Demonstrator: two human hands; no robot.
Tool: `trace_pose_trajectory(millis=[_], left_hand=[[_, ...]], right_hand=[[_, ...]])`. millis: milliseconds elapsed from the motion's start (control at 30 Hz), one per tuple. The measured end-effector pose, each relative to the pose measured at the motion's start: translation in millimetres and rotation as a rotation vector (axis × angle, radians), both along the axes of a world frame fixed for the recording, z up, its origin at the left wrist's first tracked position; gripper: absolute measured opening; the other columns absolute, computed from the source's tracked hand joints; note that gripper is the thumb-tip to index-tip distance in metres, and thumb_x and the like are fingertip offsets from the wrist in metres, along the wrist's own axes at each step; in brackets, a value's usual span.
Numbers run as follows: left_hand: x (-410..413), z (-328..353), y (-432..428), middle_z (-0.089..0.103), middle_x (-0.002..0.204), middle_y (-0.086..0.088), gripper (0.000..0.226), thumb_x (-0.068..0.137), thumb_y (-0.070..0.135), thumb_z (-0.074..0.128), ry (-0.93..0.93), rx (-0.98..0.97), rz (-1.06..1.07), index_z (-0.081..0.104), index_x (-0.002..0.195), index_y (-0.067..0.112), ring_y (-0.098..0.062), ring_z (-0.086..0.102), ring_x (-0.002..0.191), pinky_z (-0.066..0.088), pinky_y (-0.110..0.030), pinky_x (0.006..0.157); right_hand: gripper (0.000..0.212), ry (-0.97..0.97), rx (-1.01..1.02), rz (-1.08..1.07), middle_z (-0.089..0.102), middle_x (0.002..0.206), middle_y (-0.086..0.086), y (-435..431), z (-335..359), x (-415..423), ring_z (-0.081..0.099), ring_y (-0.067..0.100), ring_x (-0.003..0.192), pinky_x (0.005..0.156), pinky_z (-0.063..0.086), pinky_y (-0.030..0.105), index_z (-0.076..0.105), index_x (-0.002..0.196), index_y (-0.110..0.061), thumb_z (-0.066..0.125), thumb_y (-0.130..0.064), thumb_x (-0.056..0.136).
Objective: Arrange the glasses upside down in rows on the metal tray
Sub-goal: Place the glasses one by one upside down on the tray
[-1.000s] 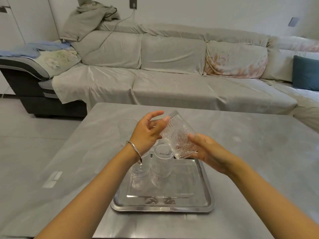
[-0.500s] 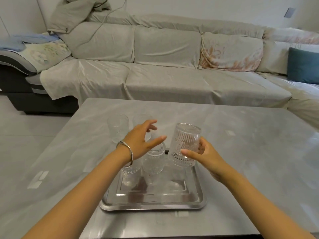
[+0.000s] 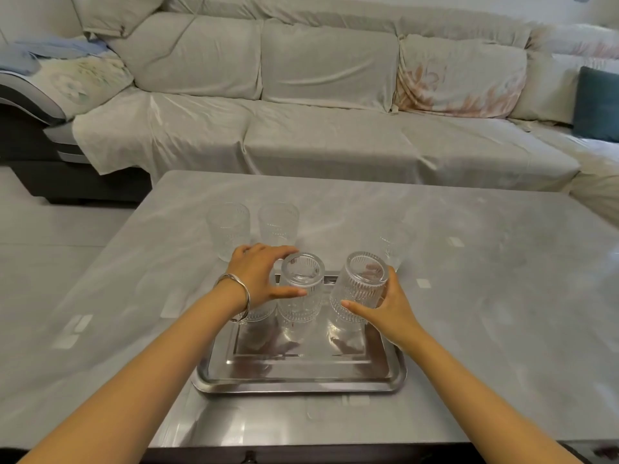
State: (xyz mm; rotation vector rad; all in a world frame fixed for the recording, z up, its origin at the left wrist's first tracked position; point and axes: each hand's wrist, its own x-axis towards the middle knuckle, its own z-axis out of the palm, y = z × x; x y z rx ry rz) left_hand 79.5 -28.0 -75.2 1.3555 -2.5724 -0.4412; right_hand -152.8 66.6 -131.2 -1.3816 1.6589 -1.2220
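A metal tray lies on the grey table. Two ribbed glasses stand upside down at its far end: one in the middle and one on the left, mostly hidden under my left wrist. My left hand is open, its thumb and forefinger curved round the middle glass's left side; contact is unclear. My right hand grips a third upside-down glass, slightly tilted, its rim low over the tray's far right part.
Three more clear glasses stand upright on the table beyond the tray, two at the left and one at the right. A covered sofa runs behind the table. The table's near edge is close to me.
My right hand turned the glass from tilted in the air to upside down and lowered it beside the middle glass. My left hand let go of it and settled next to the middle glass.
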Motion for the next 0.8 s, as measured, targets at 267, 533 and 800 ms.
trace_pose_trajectory(millis=[267,533,800], left_hand=[[0.0,-3.1,-3.0,0.052,0.135,0.008,0.082,0.062,0.071,0.058,0.005,-0.003,0.009,0.037,0.133,0.037,-0.018,0.042,0.126,0.022,-0.037,0.108],[-0.4,-3.1,-2.8,0.052,0.135,0.007,0.081,0.063,0.070,0.058,0.011,0.013,0.011,0.036,0.133,0.037,-0.019,0.042,0.126,0.021,-0.039,0.109],[0.0,0.2,-1.1,0.052,0.134,0.007,0.081,0.063,0.070,0.058,0.005,0.028,0.006,0.036,0.133,0.037,-0.018,0.042,0.126,0.023,-0.039,0.109]], right_hand=[[0.085,0.011,0.013,-0.012,0.050,0.118,-0.028,-2.9,-9.9,6.4,0.052,-0.011,0.110,0.089,0.043,0.011,0.035,0.122,-0.045,0.085,-0.047,0.053],[0.077,0.044,0.006,-0.014,0.048,0.118,-0.032,-6.0,-12.5,11.1,0.048,-0.019,0.108,0.085,0.039,0.005,0.035,0.117,-0.051,0.087,-0.036,0.061],[0.084,0.024,0.015,0.005,0.048,0.121,-0.026,-6.5,-11.2,15.1,0.050,-0.006,0.113,0.095,0.039,0.017,0.033,0.127,-0.041,0.086,-0.037,0.062]])
